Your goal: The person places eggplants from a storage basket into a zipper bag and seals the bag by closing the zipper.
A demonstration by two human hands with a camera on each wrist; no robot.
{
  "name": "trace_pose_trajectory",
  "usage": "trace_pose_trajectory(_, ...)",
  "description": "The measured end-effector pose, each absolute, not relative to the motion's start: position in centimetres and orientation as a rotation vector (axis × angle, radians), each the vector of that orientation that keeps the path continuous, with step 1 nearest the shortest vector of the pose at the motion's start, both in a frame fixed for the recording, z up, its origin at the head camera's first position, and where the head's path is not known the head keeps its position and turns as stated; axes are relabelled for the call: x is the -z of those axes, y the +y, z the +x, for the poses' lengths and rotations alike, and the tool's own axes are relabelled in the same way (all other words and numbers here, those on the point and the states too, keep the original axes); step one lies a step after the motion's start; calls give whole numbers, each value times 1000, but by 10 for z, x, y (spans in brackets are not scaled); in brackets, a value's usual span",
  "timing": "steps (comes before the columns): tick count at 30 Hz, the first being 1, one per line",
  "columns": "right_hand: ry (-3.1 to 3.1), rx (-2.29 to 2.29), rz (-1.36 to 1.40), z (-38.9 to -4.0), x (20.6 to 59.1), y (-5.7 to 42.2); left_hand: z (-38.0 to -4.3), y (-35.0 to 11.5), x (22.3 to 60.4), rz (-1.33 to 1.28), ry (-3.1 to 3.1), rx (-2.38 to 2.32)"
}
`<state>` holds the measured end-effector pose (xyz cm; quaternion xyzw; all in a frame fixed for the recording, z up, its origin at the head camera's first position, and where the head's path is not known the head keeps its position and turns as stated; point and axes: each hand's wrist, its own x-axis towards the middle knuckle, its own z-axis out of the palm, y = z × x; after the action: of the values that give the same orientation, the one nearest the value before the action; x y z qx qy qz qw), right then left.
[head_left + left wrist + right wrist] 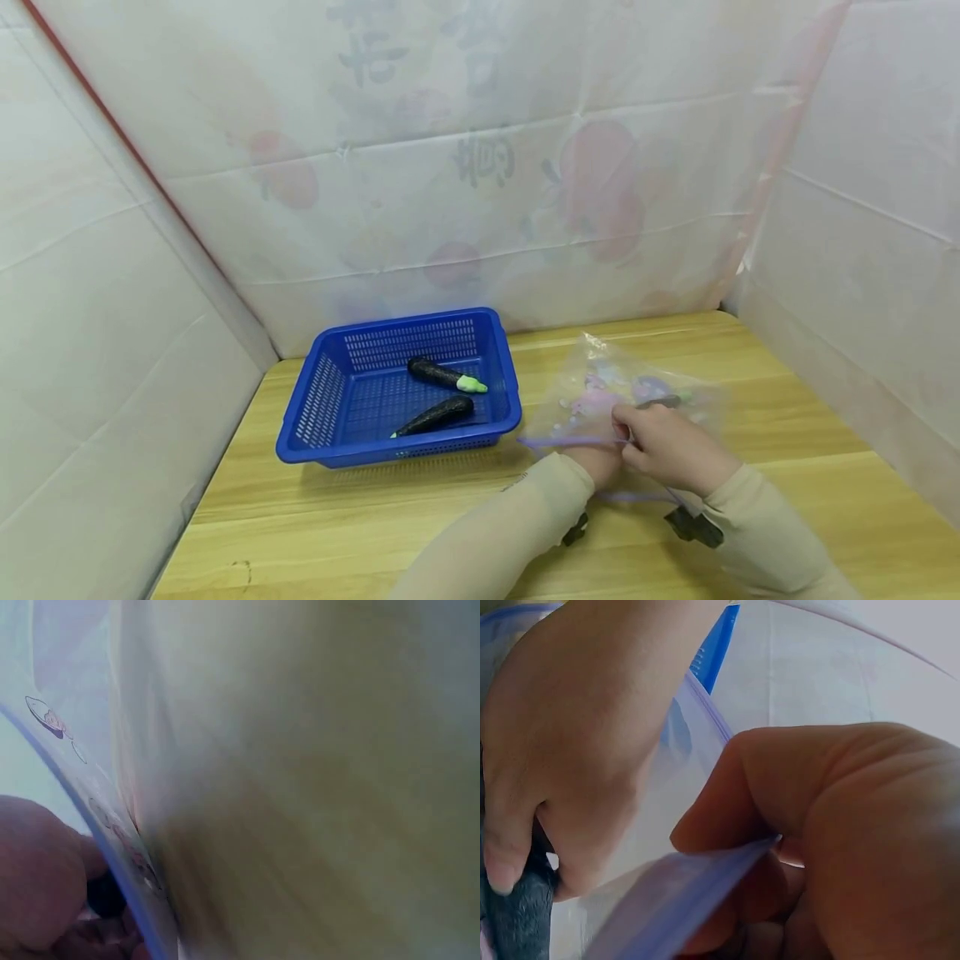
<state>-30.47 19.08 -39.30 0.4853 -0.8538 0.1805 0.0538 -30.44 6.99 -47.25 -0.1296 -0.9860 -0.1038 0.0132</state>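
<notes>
A clear zip bag with a purple rim and printed pictures lies on the table. Its mouth faces the person. My left hand reaches in through the mouth and grips a dark eggplant, its thumb along the skin. In the head view the sleeve and my right hand cover most of that left hand. Between thumb and fingers, my right hand pinches the bag's purple rim. Beyond the right knuckles, a dark eggplant with a green end shows at the bag.
Left of the bag stands a blue plastic basket with slotted walls. Two eggplants lie in it, one toward the back and one nearer the front. Pale printed curtains enclose the wooden table at the back and sides.
</notes>
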Motion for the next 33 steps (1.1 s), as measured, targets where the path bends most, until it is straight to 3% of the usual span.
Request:
trace_pose_trajectory(8,-2578,-516,1487,-304,391,191,-321,72,488,-8,-2899,82)
trace_pose_trajectory(15,-2628,-520,1466,-300,390,192,-326,69,489,428,-2928,464)
trace_pose_trajectory(33,-2661,-504,1455,-294,384,195,-317,62,472,402,-2957,414)
